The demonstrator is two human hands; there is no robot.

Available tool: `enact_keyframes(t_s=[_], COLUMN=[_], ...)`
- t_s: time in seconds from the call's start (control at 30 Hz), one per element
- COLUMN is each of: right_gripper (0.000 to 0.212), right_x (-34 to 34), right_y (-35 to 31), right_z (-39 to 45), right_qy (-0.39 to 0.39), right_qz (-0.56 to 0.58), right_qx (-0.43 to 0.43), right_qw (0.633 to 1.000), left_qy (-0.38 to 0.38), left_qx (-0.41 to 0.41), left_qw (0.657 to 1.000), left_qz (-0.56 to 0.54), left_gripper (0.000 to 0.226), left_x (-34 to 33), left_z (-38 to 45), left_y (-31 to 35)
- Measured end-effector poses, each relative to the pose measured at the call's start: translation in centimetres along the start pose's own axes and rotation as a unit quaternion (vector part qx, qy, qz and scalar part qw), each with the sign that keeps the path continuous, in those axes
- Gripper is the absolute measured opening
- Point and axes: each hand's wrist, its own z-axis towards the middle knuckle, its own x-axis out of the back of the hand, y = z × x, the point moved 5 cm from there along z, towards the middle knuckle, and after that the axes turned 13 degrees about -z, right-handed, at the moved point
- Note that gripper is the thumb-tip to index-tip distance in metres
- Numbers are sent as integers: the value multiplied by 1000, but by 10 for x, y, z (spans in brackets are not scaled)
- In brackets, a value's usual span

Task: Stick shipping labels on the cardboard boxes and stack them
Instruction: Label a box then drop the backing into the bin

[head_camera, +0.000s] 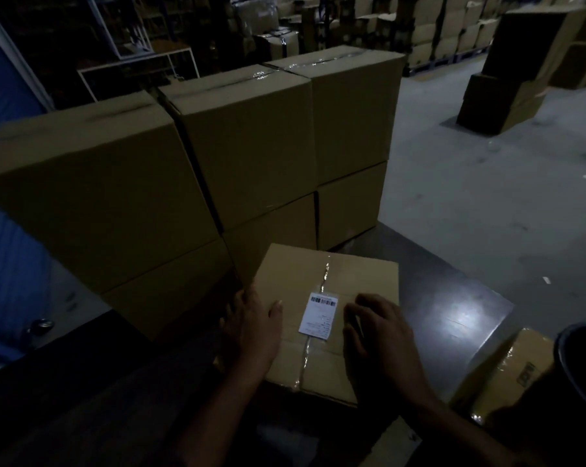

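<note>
A dimly lit warehouse is shown. Plain brown cardboard boxes sealed with clear tape [190, 156] are stacked two high in a row on a dark smooth surface [453, 298]. In the background, many more tall stacks of brown cartons [453, 25] are seen standing in rows on a grey concrete floor [487, 197]. White metal frame shelving [136, 62] is seen at the far left.

Both bare forearms reach forward from the near edge, angled toward each other. The left hand [251, 326] lies flat, fingers straight and pointing far. The right hand [377, 326] lies palm down, fingers loosely bent.
</note>
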Motion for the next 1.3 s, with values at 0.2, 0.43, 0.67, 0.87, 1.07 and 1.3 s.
enact_keyframes(t_s=[0.2, 0.43, 0.67, 0.87, 1.07, 1.3], right_gripper=[36, 50, 50, 34, 41, 43], right_x=[8, -8, -17, -19, -20, -19], right_y=[27, 11, 5, 0, 0, 3], right_z=[74, 68, 64, 67, 67, 70], right_qy=[-123, -92, -91, -74, -80, -73], right_qz=[13, -18, -59, -68, -57, -30], right_qx=[149, 118, 127, 101, 82, 81], right_qw=[981, 989, 986, 990, 992, 994], left_qy=[-54, -28, -48, -38, -35, -39], left_qx=[75, -52, -80, -93, -91, -98], left_qw=[992, 993, 996, 995, 995, 994], left_qz=[-88, -103, -8, 10, 2, -15], left_gripper=[118, 134, 130, 126, 122, 123], left_x=[5, -9, -21, -22, -23, -23], left_z=[-17, -19, -13, -15, -15, -15], left_y=[-22, 22, 30, 29, 25, 26])
